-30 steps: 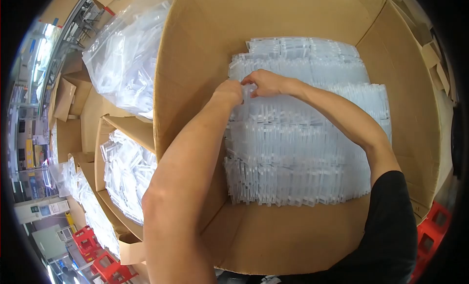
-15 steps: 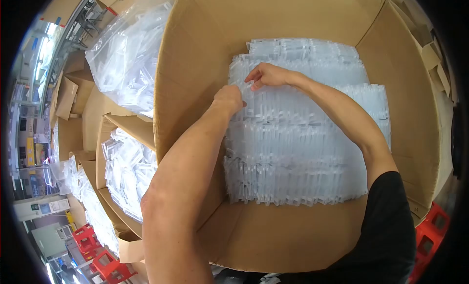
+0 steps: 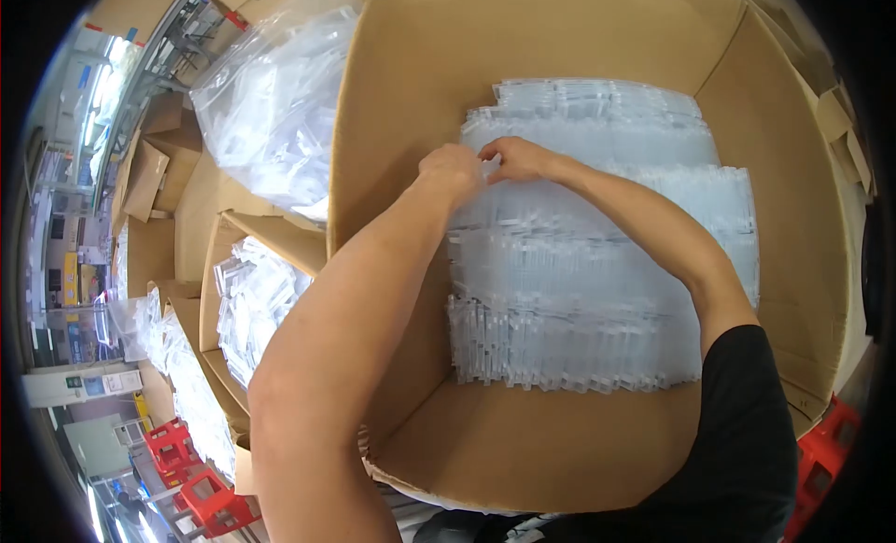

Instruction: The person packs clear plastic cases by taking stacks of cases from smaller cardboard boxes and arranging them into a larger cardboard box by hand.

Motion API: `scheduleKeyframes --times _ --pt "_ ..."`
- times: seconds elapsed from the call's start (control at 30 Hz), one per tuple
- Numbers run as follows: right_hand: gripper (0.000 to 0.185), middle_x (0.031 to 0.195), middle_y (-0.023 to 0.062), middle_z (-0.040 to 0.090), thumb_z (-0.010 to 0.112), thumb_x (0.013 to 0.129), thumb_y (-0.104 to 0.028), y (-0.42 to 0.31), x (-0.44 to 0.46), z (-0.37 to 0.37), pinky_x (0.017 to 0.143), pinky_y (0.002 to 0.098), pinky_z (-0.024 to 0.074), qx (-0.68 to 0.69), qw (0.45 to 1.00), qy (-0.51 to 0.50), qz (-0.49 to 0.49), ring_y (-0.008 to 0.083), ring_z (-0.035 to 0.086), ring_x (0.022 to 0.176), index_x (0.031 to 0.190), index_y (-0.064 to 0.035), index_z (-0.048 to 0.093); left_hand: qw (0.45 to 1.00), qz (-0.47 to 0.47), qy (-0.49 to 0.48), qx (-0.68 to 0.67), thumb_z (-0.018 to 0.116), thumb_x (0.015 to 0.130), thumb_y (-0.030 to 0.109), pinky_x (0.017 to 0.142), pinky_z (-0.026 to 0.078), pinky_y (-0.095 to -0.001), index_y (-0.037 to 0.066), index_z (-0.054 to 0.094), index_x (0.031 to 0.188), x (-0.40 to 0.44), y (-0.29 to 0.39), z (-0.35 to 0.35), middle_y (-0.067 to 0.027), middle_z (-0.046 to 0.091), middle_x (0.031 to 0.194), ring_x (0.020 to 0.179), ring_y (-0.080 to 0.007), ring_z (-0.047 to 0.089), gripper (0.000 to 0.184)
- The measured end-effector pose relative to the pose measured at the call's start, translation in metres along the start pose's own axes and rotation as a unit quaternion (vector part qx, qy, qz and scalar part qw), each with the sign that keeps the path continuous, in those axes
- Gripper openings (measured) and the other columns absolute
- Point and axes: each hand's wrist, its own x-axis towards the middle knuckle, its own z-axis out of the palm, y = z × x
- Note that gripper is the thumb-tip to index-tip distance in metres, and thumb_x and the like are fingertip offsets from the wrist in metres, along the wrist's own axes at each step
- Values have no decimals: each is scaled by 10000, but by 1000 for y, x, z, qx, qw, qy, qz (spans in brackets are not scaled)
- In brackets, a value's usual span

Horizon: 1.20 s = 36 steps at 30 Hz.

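Rows of thin, clear plastic pieces [image 3: 579,263] stand packed on edge in a large cardboard box [image 3: 532,440]; their exact kind is unclear. My left hand [image 3: 453,169] is at the upper left end of the rows, near the box's left wall. Its fingers curl closed, and what they hold, if anything, is hidden behind the hand. Just to its right, my right hand [image 3: 520,160] is over the same row. Thumb and forefinger are bent and apart, pointing at the left hand. Pale plastic shows in the gap between them; whether they touch it I cannot tell.
A clear bag of plastic pieces [image 3: 280,104] lies left of the large box. Below it, a smaller carton [image 3: 280,235] holds loose clear pieces. Red stools [image 3: 215,506] stand at the lower left, and another red stool [image 3: 826,450] at the lower right.
My left hand has moved up the row, and my right hand is slightly lower, so the two are now almost touching. The whole view has shifted a little to the right.
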Motion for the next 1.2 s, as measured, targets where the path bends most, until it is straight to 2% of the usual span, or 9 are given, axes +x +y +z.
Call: scheduleKeyframes --times 0.23,0.33,0.47,0.67,0.73,0.9,1.07,1.13,1.2 --pt "496 1313 167 596 619 888 -203 -29 -23 -34 995 404 469 98 994 -5 -37 319 568 1207 1367 -103 535 998 52 23 18 741 797 305 848 552 -428 4 699 1020 -35 5 -33 -193 707 1016 986 -349 678 377" --pt "401 1270 153 604 621 917 -302 -52 -36 -20 970 444 459 -73 993 -69 -63 362 577 1147 1272 -118 584 993 107 50 -14 709 833 274 805 550 -421 15 701 1034 -76 19 -63 -193 707 991 924 -341 687 327" --pt "402 1316 143 564 622 917 -356 -38 -29 -6 960 455 462 -92 982 31 -161 366 568 1143 1231 -106 601 911 213 270 -228 674 875 155 751 544 -360 -16 683 1030 -149 -7 -80 -154 710 947 843 -241 692 231" --pt "344 1403 139 497 611 907 -245 -52 -35 -19 1038 435 422 -138 973 -56 -173 337 516 1234 1222 -108 632 828 26 426 -364 670 873 68 741 473 -268 -10 682 1022 -264 -89 -42 -63 713 970 844 -117 642 169" --pt "324 1363 124 534 628 893 -228 -56 -34 -29 1054 401 411 -232 935 -35 -265 324 524 1225 1196 -115 648 810 -29 429 -400 659 873 50 737 473 -266 0 683 1021 -286 -115 -2 -72 713 987 857 -107 634 159" --pt "294 1340 107 559 649 868 -169 -68 -19 -20 1064 395 399 -310 907 -150 -242 302 507 1250 1157 -116 667 769 -127 371 -505 646 871 15 727 478 -257 -3 674 1025 -326 -141 69 -61 704 977 829 -110 622 157" --pt "305 1272 101 608 666 854 -165 -68 -21 -13 1045 400 407 -376 884 -162 -224 312 528 1217 1154 -115 671 789 -145 342 -490 654 865 11 719 482 -272 1 679 1037 -338 -147 105 -82 710 984 847 -139 645 174" --pt "370 1237 106 632 688 838 -198 -77 -39 -22 1013 404 437 -365 862 38 -349 340 574 1145 1195 -108 659 795 -142 344 -479 672 847 18 716 484 -282 1 674 1058 -342 -155 118 -100 705 994 852 -172 651 212" --pt "409 1241 109 633 705 832 -216 -104 -49 -55 992 418 454 -339 906 -64 -246 334 587 1129 1220 -101 649 861 -127 326 -369 699 822 39 720 484 -282 1 663 1085 -345 -159 130 -119 689 994 868 -225 651 269"
